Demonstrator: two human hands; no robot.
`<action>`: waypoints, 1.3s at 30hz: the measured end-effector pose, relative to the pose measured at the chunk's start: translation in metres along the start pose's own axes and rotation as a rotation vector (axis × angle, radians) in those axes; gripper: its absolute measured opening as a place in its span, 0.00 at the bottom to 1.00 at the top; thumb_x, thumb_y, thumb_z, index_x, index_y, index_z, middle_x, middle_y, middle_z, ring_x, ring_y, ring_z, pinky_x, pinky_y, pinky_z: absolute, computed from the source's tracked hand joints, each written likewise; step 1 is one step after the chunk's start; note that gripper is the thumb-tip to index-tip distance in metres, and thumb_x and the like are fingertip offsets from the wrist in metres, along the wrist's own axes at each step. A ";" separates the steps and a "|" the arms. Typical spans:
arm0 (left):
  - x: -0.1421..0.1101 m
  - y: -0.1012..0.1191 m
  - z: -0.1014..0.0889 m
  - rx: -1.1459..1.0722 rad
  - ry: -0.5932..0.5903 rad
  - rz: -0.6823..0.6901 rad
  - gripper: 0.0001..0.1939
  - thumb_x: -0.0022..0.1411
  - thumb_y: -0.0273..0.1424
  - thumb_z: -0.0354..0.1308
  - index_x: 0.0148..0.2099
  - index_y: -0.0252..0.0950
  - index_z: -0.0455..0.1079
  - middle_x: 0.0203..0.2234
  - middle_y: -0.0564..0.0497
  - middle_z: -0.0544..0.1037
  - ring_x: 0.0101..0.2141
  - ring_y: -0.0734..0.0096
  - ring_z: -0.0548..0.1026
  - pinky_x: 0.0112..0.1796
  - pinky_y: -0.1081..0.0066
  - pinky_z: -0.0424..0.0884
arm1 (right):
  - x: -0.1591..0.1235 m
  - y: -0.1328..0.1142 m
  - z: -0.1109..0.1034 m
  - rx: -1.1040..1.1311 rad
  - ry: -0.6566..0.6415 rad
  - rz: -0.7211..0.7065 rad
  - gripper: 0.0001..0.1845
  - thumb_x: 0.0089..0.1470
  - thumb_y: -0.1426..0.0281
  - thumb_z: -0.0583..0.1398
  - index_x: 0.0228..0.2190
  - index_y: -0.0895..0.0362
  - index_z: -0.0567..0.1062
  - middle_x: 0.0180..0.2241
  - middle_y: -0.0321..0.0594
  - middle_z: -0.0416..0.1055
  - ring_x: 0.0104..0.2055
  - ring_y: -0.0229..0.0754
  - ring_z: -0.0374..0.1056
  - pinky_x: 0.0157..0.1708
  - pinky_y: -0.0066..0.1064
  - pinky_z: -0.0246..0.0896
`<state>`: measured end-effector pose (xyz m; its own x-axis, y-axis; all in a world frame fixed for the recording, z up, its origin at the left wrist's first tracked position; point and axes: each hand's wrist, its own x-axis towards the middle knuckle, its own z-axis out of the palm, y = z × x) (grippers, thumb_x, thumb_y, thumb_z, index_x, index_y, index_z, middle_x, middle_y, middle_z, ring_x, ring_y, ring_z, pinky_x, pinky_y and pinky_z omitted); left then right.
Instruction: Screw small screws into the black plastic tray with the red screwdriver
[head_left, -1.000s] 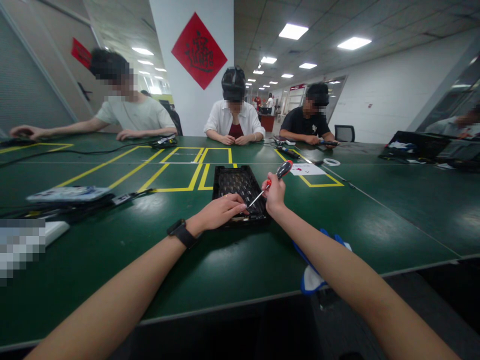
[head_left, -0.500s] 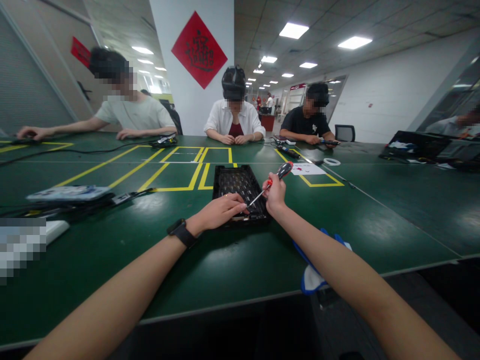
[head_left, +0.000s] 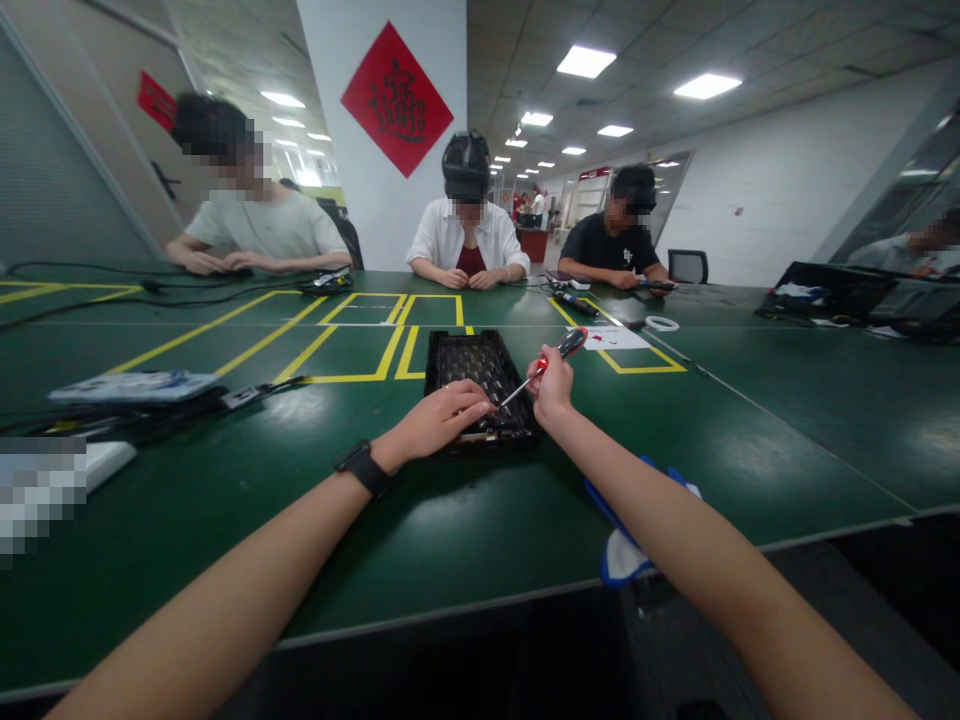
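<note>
A black keyboard frame (head_left: 466, 368) lies on the green table (head_left: 450, 520) in front of me. My left hand (head_left: 439, 420) rests on its near edge with the fingers laid forward over the frame, and a black watch (head_left: 364, 466) is on that wrist. My right hand (head_left: 553, 385) is closed round a red and black screwdriver (head_left: 559, 350), handle up to the right, thin shaft slanting down-left to the frame just beside my left fingertips. The tip's exact contact point is too small to see.
A blue and white glove (head_left: 622, 545) lies under my right forearm at the table's edge. Yellow tape boxes (head_left: 360, 350) mark the table. Papers and cables (head_left: 135, 390) lie left. Three people sit across the table; a tape roll (head_left: 663, 323) and white sheet (head_left: 619, 338) lie far right.
My hands and the screwdriver have barely shifted. The person at the far left has drawn an outstretched arm back in, so both hands are now together.
</note>
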<state>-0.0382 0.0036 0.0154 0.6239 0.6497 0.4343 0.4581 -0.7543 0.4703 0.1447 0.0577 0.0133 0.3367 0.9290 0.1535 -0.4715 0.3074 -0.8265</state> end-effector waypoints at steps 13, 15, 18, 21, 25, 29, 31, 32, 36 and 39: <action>0.000 -0.073 0.010 -0.231 0.676 -0.594 0.21 0.56 0.32 0.51 0.53 0.41 0.66 0.48 0.48 0.66 0.47 0.63 0.66 0.53 0.61 0.60 | 0.042 0.011 -0.037 0.204 -0.080 0.212 0.09 0.50 0.65 0.50 0.22 0.55 0.57 0.11 0.26 0.54 0.11 0.29 0.44 0.10 0.20 0.38; 0.003 -0.083 0.012 -0.228 0.662 -0.622 0.23 0.55 0.32 0.52 0.54 0.40 0.64 0.50 0.46 0.63 0.47 0.63 0.66 0.54 0.61 0.59 | 0.045 0.013 -0.040 0.244 -0.127 0.263 0.09 0.50 0.66 0.49 0.21 0.55 0.57 0.11 0.26 0.51 0.11 0.29 0.42 0.10 0.21 0.38; 0.010 -0.095 0.012 -0.216 0.669 -0.636 0.23 0.54 0.30 0.51 0.54 0.39 0.62 0.51 0.45 0.62 0.51 0.60 0.64 0.56 0.60 0.57 | 0.047 0.014 -0.045 0.293 -0.176 0.293 0.10 0.51 0.67 0.48 0.20 0.55 0.58 0.11 0.26 0.46 0.12 0.30 0.39 0.10 0.21 0.38; 0.017 -0.110 0.011 -0.201 0.658 -0.626 0.23 0.51 0.25 0.49 0.52 0.37 0.64 0.50 0.45 0.64 0.53 0.60 0.61 0.56 0.60 0.56 | 0.051 0.010 -0.050 0.378 -0.241 0.395 0.11 0.52 0.68 0.49 0.20 0.56 0.59 0.12 0.26 0.46 0.12 0.29 0.38 0.10 0.20 0.38; 0.025 -0.128 0.008 -0.203 0.675 -0.617 0.22 0.49 0.23 0.47 0.47 0.35 0.66 0.46 0.45 0.69 0.50 0.62 0.65 0.54 0.60 0.59 | 0.057 0.007 -0.053 0.401 -0.342 0.595 0.10 0.55 0.70 0.51 0.22 0.57 0.61 0.14 0.27 0.51 0.14 0.29 0.44 0.13 0.19 0.45; 0.027 -0.133 0.005 -0.208 0.676 -0.611 0.21 0.47 0.23 0.47 0.45 0.35 0.67 0.44 0.46 0.71 0.48 0.62 0.66 0.52 0.61 0.61 | 0.059 0.009 -0.051 0.388 -0.352 0.642 0.12 0.57 0.71 0.50 0.22 0.57 0.59 0.16 0.29 0.55 0.15 0.29 0.49 0.17 0.21 0.54; 0.026 -0.131 0.005 -0.202 0.665 -0.605 0.22 0.45 0.23 0.48 0.45 0.35 0.67 0.45 0.47 0.71 0.48 0.62 0.66 0.51 0.61 0.62 | 0.059 0.010 -0.050 0.377 -0.354 0.661 0.13 0.58 0.70 0.49 0.22 0.57 0.59 0.16 0.29 0.55 0.16 0.29 0.50 0.18 0.22 0.56; 0.026 -0.130 0.004 -0.196 0.660 -0.603 0.23 0.44 0.22 0.48 0.45 0.35 0.67 0.45 0.47 0.71 0.48 0.62 0.66 0.51 0.62 0.62 | 0.059 0.011 -0.050 0.367 -0.355 0.672 0.13 0.59 0.69 0.49 0.22 0.57 0.58 0.16 0.29 0.55 0.16 0.30 0.50 0.19 0.22 0.57; 0.028 -0.130 0.003 -0.177 0.657 -0.610 0.22 0.43 0.21 0.47 0.42 0.36 0.68 0.43 0.48 0.72 0.47 0.63 0.67 0.49 0.63 0.64 | 0.065 0.010 -0.048 0.277 -0.354 0.738 0.12 0.59 0.67 0.50 0.24 0.57 0.60 0.16 0.29 0.56 0.16 0.30 0.52 0.19 0.23 0.58; 0.031 -0.136 0.003 -0.158 0.659 -0.622 0.20 0.44 0.22 0.47 0.41 0.36 0.69 0.41 0.47 0.72 0.45 0.63 0.68 0.48 0.62 0.64 | 0.071 0.012 -0.046 0.197 -0.338 0.778 0.12 0.58 0.65 0.51 0.24 0.57 0.60 0.17 0.30 0.58 0.15 0.31 0.52 0.19 0.24 0.58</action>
<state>-0.0793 0.1260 -0.0372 -0.2153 0.8931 0.3950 0.4681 -0.2606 0.8444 0.2005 0.1179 -0.0102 -0.3849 0.8918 -0.2380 -0.6099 -0.4393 -0.6596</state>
